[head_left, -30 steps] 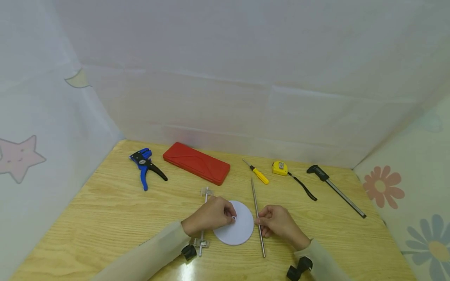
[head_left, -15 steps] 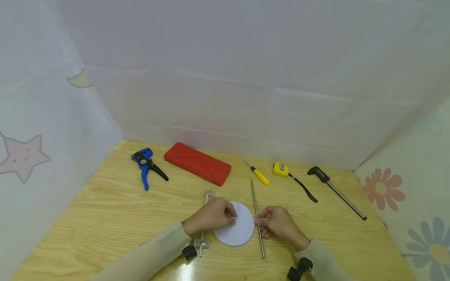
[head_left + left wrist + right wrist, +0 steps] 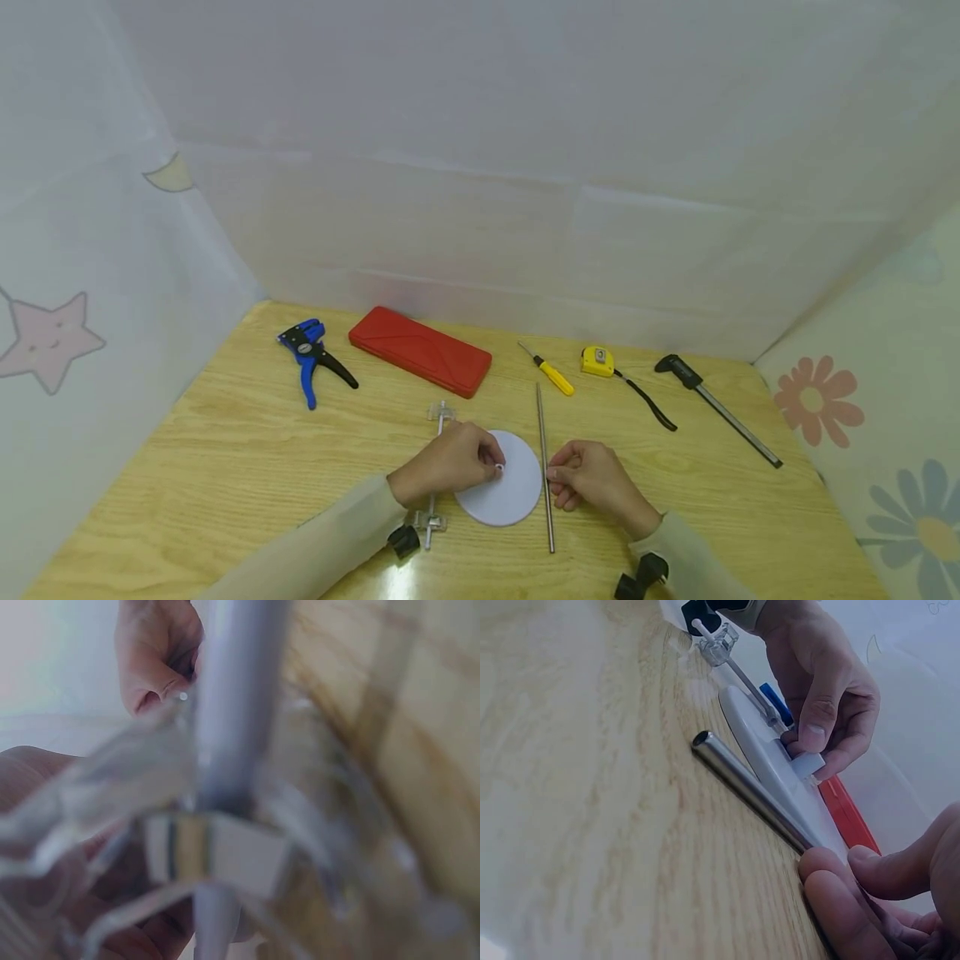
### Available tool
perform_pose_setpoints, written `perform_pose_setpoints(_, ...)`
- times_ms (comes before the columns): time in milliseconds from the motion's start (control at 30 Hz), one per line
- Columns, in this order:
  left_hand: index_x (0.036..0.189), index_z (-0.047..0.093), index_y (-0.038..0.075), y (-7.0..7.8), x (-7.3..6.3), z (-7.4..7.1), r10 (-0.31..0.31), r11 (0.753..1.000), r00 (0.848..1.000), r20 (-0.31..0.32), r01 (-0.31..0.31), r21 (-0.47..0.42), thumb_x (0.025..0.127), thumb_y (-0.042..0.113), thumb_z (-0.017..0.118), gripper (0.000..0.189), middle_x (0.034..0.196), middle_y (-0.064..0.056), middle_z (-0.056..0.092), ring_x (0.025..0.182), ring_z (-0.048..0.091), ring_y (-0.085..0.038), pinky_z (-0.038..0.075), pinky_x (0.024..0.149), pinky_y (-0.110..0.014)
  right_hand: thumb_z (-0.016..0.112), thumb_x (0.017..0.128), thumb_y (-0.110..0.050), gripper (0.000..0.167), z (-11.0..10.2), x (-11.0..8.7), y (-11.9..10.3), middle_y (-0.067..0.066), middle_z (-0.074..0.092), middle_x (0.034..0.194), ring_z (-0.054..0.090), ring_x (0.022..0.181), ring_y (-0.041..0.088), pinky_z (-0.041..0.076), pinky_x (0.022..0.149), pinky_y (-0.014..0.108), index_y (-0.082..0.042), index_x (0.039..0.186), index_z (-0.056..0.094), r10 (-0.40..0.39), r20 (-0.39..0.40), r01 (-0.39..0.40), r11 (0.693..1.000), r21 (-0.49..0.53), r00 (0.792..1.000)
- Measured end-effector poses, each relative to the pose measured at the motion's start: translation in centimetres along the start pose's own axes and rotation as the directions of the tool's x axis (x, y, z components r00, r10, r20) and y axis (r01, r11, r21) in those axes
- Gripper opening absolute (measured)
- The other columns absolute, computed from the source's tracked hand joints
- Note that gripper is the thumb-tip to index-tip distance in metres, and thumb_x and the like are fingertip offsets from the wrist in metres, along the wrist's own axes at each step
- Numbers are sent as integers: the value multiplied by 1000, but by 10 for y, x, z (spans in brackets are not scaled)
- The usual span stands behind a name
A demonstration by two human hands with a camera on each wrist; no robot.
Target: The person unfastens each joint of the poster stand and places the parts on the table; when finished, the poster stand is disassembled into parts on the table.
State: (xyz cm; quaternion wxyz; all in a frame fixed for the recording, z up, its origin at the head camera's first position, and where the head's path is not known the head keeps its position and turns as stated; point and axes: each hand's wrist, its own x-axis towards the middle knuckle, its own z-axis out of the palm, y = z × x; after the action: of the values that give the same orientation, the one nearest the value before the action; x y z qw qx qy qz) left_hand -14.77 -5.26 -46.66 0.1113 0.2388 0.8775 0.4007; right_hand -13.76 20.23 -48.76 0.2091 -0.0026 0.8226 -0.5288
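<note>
My left hand [image 3: 461, 456] is over a round white disc [image 3: 506, 496], pinching a small white stub [image 3: 807, 763] at the disc's middle between thumb and fingers. Right of the disc, close along its edge, lies a slim metal tube [image 3: 548, 525]. My right hand [image 3: 588, 479] holds this tube near its middle with thumb and fingertips; its near end [image 3: 701, 739] shows a dark round opening in the right wrist view. Under my left wrist runs a thin white rod [image 3: 440, 423] with clear plastic clips [image 3: 431, 522]. Blurred, that rod [image 3: 240, 690] fills much of the left wrist view.
Behind my hands lie a blue and black wire stripper [image 3: 309, 354], a red case [image 3: 420, 350], a yellow screwdriver [image 3: 553, 375], and a yellow tape measure [image 3: 597, 361] with a black strap. A digital caliper [image 3: 712, 400] is at the right. White cloth walls surround the wooden table [image 3: 225, 467].
The metal tube has shifted slightly left, its near end swinging toward the disc. My left hand stays on the stub, and my right hand has barely moved.
</note>
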Motion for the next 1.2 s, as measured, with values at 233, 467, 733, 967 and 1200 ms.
perform_pose_setpoints(233, 87, 79, 8, 0, 0, -1, -1, 1000, 1000, 12, 1, -17, 82, 7, 78, 5, 78, 2, 74, 66, 59, -2, 51, 59, -18, 71, 94, -14, 19, 2, 1, 3, 9, 70, 73, 68, 56, 15, 60, 54, 33, 2, 100, 62, -5, -10, 6, 1000, 15, 1000)
perform_pose_setpoints(467, 88, 80, 9, -2, 0, -3, -5, 1000, 1000, 12, 5, -16, 83, 10, 78, 5, 80, 2, 75, 69, 61, -2, 52, 61, -19, 68, 97, -14, 18, 3, -1, 0, 7, 67, 71, 66, 55, 14, 59, 54, 32, 1, 98, 59, -35, 6, 35, 999, 26, 999)
perform_pose_setpoints(733, 88, 79, 12, -3, 1, -3, -8, 1000, 1000, 0, 8, -31, 85, 19, 78, 8, 78, 6, 73, 68, 63, -1, 53, 59, -20, 67, 97, -19, 21, 2, -2, 0, 7, 67, 71, 65, 53, 13, 58, 52, 32, 0, 96, 59, -60, 20, 60, 998, -1, 998)
perform_pose_setpoints(967, 87, 78, 15, -2, -3, -10, 5, 1000, 999, -52, -6, -23, 88, 26, 78, 11, 79, 7, 72, 71, 62, -3, 51, 61, -21, 68, 97, -23, 22, 4, 1, -3, 5, 62, 65, 56, 50, 12, 49, 47, 25, -3, 91, 60, -113, -2, 112, 990, -83, 994)
perform_pose_setpoints(1200, 96, 78, 15, -4, -9, -23, 55, 995, 987, -150, -42, 86, 88, 36, 77, 22, 88, 7, 73, 79, 63, -6, 52, 65, -20, 67, 96, -17, 14, -2, 2, -7, 0, 55, 62, 46, 51, 6, 39, 47, 21, -10, 85, 63, -283, -103, 257, 944, -209, 954)
